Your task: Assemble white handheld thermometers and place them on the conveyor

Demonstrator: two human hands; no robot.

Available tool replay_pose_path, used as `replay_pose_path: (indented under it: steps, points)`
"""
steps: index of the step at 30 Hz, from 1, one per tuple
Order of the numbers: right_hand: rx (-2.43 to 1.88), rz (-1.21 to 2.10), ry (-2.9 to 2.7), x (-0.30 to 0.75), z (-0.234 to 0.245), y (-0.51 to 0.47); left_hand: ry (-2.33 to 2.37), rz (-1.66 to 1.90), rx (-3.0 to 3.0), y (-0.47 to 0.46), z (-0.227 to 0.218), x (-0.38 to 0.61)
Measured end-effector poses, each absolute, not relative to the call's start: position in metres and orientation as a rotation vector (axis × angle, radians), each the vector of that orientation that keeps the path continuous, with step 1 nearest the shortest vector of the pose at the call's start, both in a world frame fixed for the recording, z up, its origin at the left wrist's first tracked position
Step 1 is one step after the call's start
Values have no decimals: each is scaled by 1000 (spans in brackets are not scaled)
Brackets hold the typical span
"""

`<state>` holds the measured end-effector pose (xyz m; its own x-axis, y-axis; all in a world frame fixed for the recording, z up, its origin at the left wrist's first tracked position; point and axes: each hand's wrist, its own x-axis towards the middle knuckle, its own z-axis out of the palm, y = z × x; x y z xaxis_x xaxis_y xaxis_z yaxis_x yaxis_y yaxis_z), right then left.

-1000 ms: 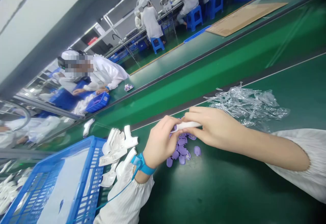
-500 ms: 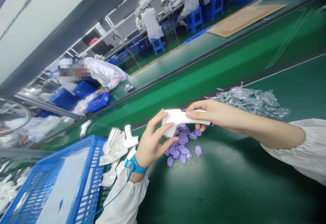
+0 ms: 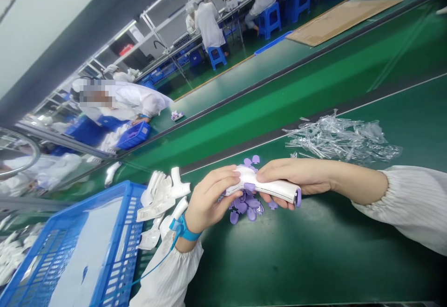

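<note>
A white plastic handle-shaped housing (image 3: pixel 275 189) with a purple button and a purple end piece is held between both hands above the green bench. My left hand (image 3: pixel 211 200), with a blue wrist strap, closes round its wider left end. My right hand (image 3: pixel 289 179) grips the long handle part, thumb on top and fingers beneath. A seam runs along the side that faces me. Under the housing lies a pile of small purple plastic pieces (image 3: pixel 240 207), partly hidden by it and by my hands. Left of my left hand, several white housing shells (image 3: pixel 159 200) lie loosely stacked.
A blue basket (image 3: pixel 129 190) with a white sheet inside stands at the left. Clear plastic bags (image 3: pixel 344 137) lie behind my right arm. Beyond the green belt (image 3: pixel 244 106) are a cardboard sheet (image 3: pixel 342 20) and co-workers in white on blue stools.
The white housing has been turned in my hands and lowered a little, so its seam, purple button and purple end now show. Both hands still hold it.
</note>
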<state>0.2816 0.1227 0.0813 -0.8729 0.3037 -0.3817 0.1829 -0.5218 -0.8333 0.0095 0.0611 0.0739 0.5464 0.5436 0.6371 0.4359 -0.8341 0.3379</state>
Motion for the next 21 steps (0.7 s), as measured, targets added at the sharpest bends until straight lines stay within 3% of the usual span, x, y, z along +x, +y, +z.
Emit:
replay_pose_path:
  steps: [5,21]
  points:
    - [-636,2751,-1446,287,78,120,807,1141,2649,52,84,11]
    - [-849,2524,-1443,273,89,86,766,1107,2788,36,92,-2]
